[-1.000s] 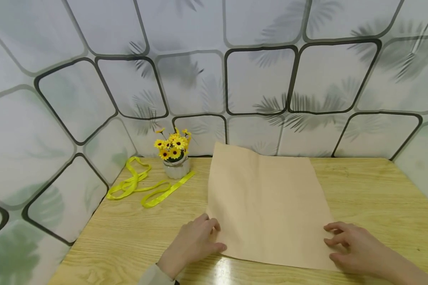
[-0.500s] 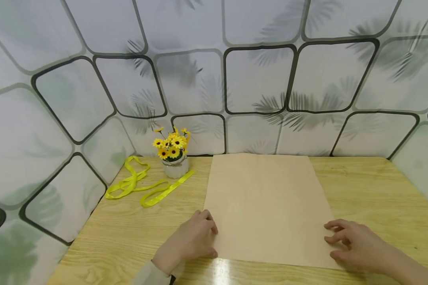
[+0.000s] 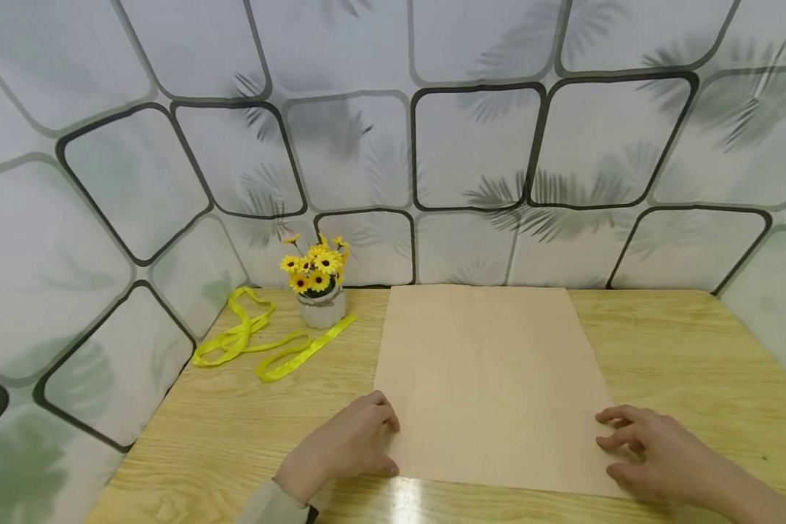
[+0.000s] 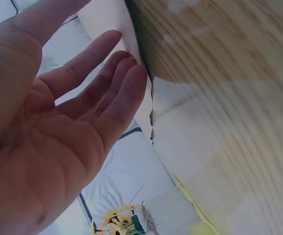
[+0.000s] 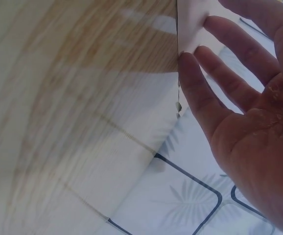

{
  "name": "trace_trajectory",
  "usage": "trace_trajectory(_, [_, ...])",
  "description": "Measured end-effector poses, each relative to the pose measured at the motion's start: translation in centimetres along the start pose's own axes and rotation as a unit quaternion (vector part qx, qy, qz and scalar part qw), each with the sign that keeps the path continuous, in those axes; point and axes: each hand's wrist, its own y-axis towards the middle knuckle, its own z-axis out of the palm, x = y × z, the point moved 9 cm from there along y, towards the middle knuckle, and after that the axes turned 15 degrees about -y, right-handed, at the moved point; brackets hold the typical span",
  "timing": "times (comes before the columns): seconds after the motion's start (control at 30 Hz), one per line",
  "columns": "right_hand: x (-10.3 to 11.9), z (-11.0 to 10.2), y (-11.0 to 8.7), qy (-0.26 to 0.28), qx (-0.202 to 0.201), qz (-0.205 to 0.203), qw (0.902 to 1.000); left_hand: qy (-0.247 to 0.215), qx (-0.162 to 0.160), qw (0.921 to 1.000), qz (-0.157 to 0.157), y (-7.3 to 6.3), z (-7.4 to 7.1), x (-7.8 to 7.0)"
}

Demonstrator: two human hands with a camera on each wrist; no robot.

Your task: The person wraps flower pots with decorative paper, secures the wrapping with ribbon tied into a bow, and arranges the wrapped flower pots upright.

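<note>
From the head view, I've got a big tan sheet of paper (image 3: 491, 393) lying flat on the wood-grain table (image 3: 701, 364), its far edge up close to the patterned wall (image 3: 478, 149). My left hand (image 3: 350, 442) is at the near left corner and my right hand (image 3: 658, 455) is at the near right one, both just sort of resting along the side edges. Fingers loosely bent on each, not wrapped around anything. Pale sleeve (image 3: 275, 506) on my left arm, bare forearm (image 3: 749, 487) on the right. Over to the left there's a loopy yellow ribbon (image 3: 239, 338), with one end running just in front of a whitish pot (image 3: 323, 311) of yellow flowers (image 3: 317, 269).

Left wrist cam is tipped sideways: palm facing the lens, fingers relaxed and a bit spread, tips right at the paper's edge. The thumb runs out of the top, so can't tell you what its tip is doing. Pot, flowers and a bit of ribbon peek in at the bottom.

Right wrist cam's pretty much the same deal. Slack fingers, fingertips touching the paper, no pinch, table filling the left side and wall behind.
</note>
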Motion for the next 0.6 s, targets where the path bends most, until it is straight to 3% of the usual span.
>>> trace_trajectory(0.1, [0.0, 0.0, 0.1, -0.001, 0.003, -0.001, 1.0, -0.027, -0.003, 0.9996, -0.005, 0.2, -0.3, 0.3])
trace_trajectory(0.17, [0.1, -0.1, 0.1, -0.001, -0.001, -0.004, 1.0, -0.061, -0.023, 0.9977, -0.015, 0.4, -1.1, 0.5])
trace_trajectory(0.23, [0.2, -0.2, 0.1, -0.004, -0.015, -0.011, 0.9998, -0.095, -0.069, 0.9929, -0.02, 0.7, -2.5, 0.8])
trace_trajectory(0.3, [0.3, -0.2, 0.0, -0.004, -0.03, -0.02, 0.9993, -0.113, -0.142, 0.9832, -0.024, 0.8, -4.7, 1.2])
trace_trajectory(0.37, [0.4, -0.1, -0.1, -0.001, -0.035, -0.025, 0.9991, -0.126, -0.228, 0.9651, -0.029, 0.5, -7.0, 1.8])
trace_trajectory(0.47, [0.4, -0.1, -0.1, 0.002, -0.04, -0.026, 0.9988, -0.146, -0.35, 0.9246, -0.038, -0.2, -10.1, 3.1])
trace_trajectory(0.53, [0.4, -0.1, -0.1, 0.002, -0.036, -0.022, 0.9991, -0.176, -0.409, 0.8942, -0.047, -0.6, -11.5, 4.3])
trace_trajectory(0.6, [0.3, 0.0, 0.0, 0.001, -0.024, -0.015, 0.9996, -0.2, -0.447, 0.8693, -0.064, -0.7, -12.4, 5.6])
